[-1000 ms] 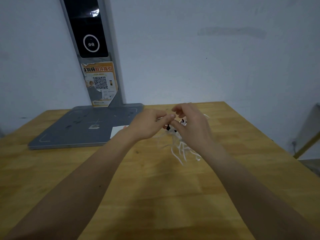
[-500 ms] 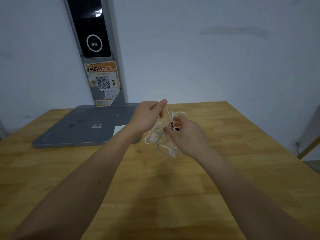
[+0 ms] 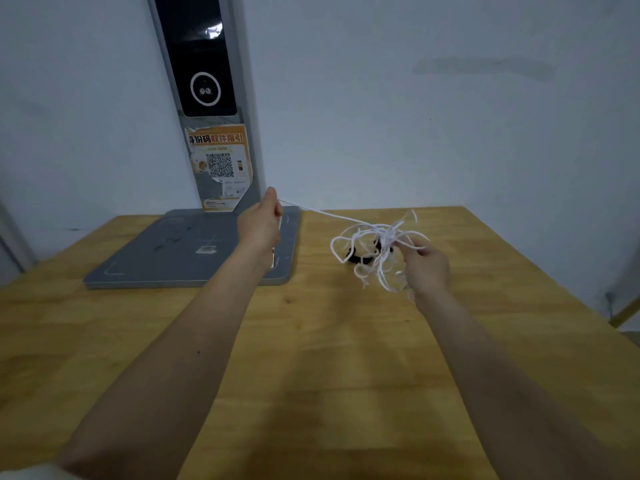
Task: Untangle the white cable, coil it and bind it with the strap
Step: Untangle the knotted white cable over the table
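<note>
A tangled white cable (image 3: 372,247) hangs in loose loops above the far middle of the wooden table (image 3: 311,341). My right hand (image 3: 424,263) grips the tangle from its right side. My left hand (image 3: 261,225) is raised over the grey base, pinching one end of the cable, and a single strand runs taut from it to the tangle. A black strap (image 3: 360,258) lies on the table under the loops, partly hidden by them.
A grey flat base (image 3: 173,254) with a tall dark column (image 3: 204,71) and an orange QR sticker (image 3: 220,164) stands at the far left against the white wall. The table's right edge runs diagonally at the right.
My hands have moved apart. The left hand drew one cable end up and to the left, stretching a strand out of the tangle, while the right hand carried the tangle to the right.
</note>
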